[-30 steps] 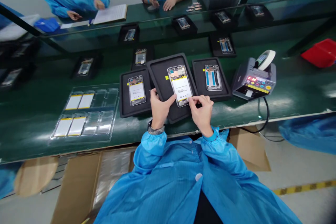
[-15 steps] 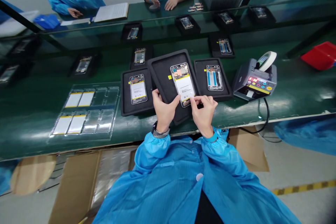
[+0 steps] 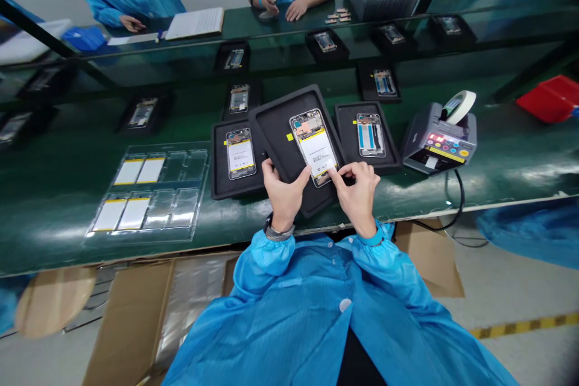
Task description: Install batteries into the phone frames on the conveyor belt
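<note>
An opened phone with a white battery in its frame lies tilted in a black foam tray. My left hand grips the near-left edge of that tray, its thumb stretched to the phone's lower left side. At the phone's lower right corner my right hand is closed, the thumb on the battery's lower end and the fingers bent by the frame's edge. Another tray holds a phone with a battery on the left. To the right, a phone frame shows blue strips where the battery bay is.
A clear plastic tray with several white batteries lies on the left. A tape dispenser stands right, its cable hanging over the bench edge. More black trays sit behind. Co-workers' hands rest across the bench; a red bin is far right.
My right hand has shifted slightly right, its thumb still at the battery's lower end. My left hand keeps its hold. The far-left co-worker's raised hand has gone out of sight.
</note>
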A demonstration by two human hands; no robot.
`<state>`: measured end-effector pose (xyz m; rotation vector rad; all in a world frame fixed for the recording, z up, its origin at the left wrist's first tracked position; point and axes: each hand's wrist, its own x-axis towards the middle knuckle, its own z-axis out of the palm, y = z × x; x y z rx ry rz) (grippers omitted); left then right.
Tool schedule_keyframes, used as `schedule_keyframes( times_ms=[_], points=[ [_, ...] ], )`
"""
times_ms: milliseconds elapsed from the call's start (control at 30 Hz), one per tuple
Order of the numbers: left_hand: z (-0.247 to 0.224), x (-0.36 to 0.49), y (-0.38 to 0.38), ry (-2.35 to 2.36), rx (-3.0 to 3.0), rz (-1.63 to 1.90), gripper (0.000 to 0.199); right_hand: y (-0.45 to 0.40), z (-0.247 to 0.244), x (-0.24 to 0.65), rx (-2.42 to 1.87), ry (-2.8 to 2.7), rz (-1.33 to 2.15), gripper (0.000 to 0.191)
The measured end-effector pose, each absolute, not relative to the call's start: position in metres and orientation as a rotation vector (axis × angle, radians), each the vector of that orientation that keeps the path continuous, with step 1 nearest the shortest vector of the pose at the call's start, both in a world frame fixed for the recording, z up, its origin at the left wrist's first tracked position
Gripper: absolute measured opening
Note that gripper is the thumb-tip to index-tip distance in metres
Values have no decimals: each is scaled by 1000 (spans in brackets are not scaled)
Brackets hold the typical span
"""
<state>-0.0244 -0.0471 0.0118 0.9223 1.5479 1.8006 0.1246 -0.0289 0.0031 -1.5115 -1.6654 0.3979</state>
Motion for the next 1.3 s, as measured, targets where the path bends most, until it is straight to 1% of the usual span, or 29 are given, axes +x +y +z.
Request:
schedule_keyframes(
  times_ms=[233, 300, 400, 467, 600, 833, 1000, 1133, 1300],
  points=[
    [13, -30, -46, 1500, 935, 1795, 70, -19, 12, 137, -1395, -1488, 370, 26],
    [13, -30, -46, 1507, 949, 1790, 70, -13, 12, 141, -1323, -1508, 516, 38],
    [13, -31, -46, 1529, 972, 1767, 70, -4, 9, 143, -1227, -1538, 876, 59],
    [13, -31, -45, 1525, 970, 1764, 69, 0, 6, 143, -1185, -1494, 1059, 63],
    [11, -33, -43, 1502, 966, 1750, 67, 3, 5, 145, -1174, -1386, 1208, 58],
    [10, -33, -40, 1462, 959, 1733, 66, 4, 15, 148, -1296, -1515, 1040, 45],
    [20, -41, -35, 1493, 999, 1690, 65, 9, 11, 143, -1216, -1485, 1130, 53],
    [36, -50, -32, 1516, 1080, 1624, 66, 14, 8, 138, -1113, -1432, 1250, 50],
    [57, -64, -17, 1486, 1109, 1516, 64, 15, 14, 135, -1072, -1382, 1279, 55]
  ],
)
